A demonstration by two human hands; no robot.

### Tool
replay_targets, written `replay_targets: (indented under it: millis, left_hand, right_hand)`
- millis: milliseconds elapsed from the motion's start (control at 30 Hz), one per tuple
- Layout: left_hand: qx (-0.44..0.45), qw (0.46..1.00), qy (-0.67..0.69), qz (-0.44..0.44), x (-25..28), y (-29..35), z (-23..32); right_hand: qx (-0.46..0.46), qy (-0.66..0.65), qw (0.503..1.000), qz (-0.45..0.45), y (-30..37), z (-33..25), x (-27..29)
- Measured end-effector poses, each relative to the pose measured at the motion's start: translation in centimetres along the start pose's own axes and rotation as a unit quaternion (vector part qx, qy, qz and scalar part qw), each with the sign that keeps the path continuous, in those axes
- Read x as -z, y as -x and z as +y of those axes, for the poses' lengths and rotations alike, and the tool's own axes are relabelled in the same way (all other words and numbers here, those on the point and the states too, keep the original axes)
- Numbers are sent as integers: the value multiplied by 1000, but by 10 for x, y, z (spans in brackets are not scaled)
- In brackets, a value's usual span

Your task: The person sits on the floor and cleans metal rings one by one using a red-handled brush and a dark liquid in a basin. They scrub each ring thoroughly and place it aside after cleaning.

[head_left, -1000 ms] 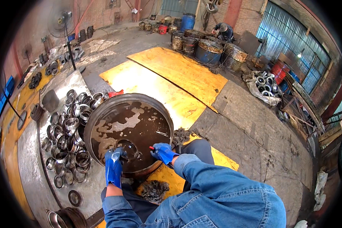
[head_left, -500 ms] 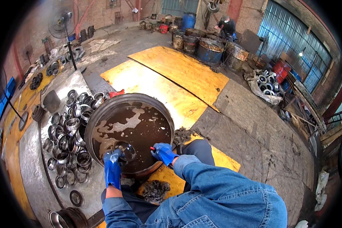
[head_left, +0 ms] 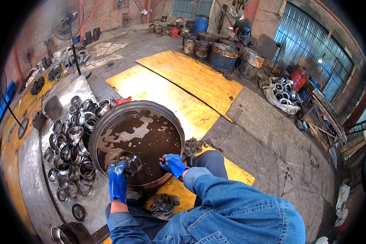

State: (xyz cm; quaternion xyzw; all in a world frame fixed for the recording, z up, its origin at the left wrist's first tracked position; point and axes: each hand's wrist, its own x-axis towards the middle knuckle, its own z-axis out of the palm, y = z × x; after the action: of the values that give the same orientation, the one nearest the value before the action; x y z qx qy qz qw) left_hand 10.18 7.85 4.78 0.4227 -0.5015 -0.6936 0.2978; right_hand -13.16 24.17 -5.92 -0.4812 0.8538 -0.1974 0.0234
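My left hand (head_left: 118, 179), in a blue rubber glove, grips a dark metal ring (head_left: 137, 164) by its near left side. The ring is tilted over the brown, foam-streaked liquid in a large round tub (head_left: 178, 122). My right hand (head_left: 173, 164), gloved the same way, is closed around a tool with a red end (head_left: 161, 159) at the tub's right near rim. The rest of that tool is hidden by the glove. Beside the tub on the left, many shiny metal rings (head_left: 75, 133) lie heaped on a metal sheet.
A grey rag-like clump (head_left: 164, 204) lies between my legs. Yellow boards (head_left: 191, 81) cover the floor ahead. Grimy drums (head_left: 223, 57) stand at the back, where another person (head_left: 243, 30) is. A sack of rings (head_left: 282, 95) sits right; a standing fan (head_left: 71, 38) is far left.
The ring in my left hand has tilted slightly and now stands more on edge. My right hand keeps its grip. At the back, the other person has become more upright.
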Motion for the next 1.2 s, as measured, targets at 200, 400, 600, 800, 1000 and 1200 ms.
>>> replay_targets:
  millis: [200,400,600,800,1000,1200]
  left_hand:
    - [-22,1000,-2,-1,-1,10,5]
    - [-22,1000,-2,-2,-4,8,5]
    - [-42,999,-1,-16,5,6,0]
    - [-173,969,-143,-107,30,-26,-29]
    - [-49,998,-34,24,8,19,12]
    - [-14,1000,-26,-2,6,5,7]
  right_hand:
    - [-15,4,1000,-21,-1,-6,3]
    - [0,9,1000,-2,-2,0,1]
    - [44,18,998,48,-4,-1,-14]
    - [102,-46,989,92,-8,19,-16]
    - [-6,13,997,-78,-7,-8,11]
    - [-7,10,996,-91,-8,-8,21]
